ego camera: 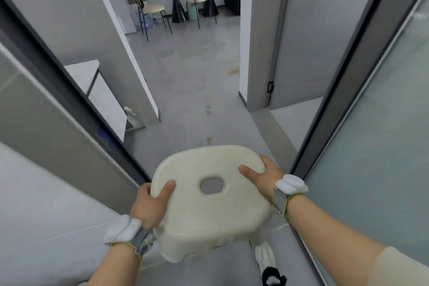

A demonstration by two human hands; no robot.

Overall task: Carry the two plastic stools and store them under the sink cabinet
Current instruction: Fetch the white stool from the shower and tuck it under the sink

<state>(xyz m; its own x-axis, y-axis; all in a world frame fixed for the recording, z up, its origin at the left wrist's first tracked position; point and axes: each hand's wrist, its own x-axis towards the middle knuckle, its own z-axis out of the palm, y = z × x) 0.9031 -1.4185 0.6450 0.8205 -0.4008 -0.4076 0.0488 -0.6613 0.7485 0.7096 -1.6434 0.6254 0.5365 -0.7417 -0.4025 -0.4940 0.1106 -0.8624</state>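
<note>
Left hand (149, 202) gripping cream stool (210, 202) at its left edge, right hand (263, 175) clasping its right edge, grey floor (197, 90) below.

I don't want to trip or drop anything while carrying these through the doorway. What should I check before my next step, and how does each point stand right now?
1. Left hand grips the stool rim, thumb on top: ok.
2. Right hand grips the opposite rim: ok.
3. Stool held level: not ok, it tilts down toward the left hand.
4. Floor ahead free of obstacles: ok, only small brownish marks show.
5. Two stools in hand: cannot tell, only one seat is clearly visible.
6. Sink cabinet in sight: cannot tell, a white counter shows on the left, but no sink is visible.
</note>
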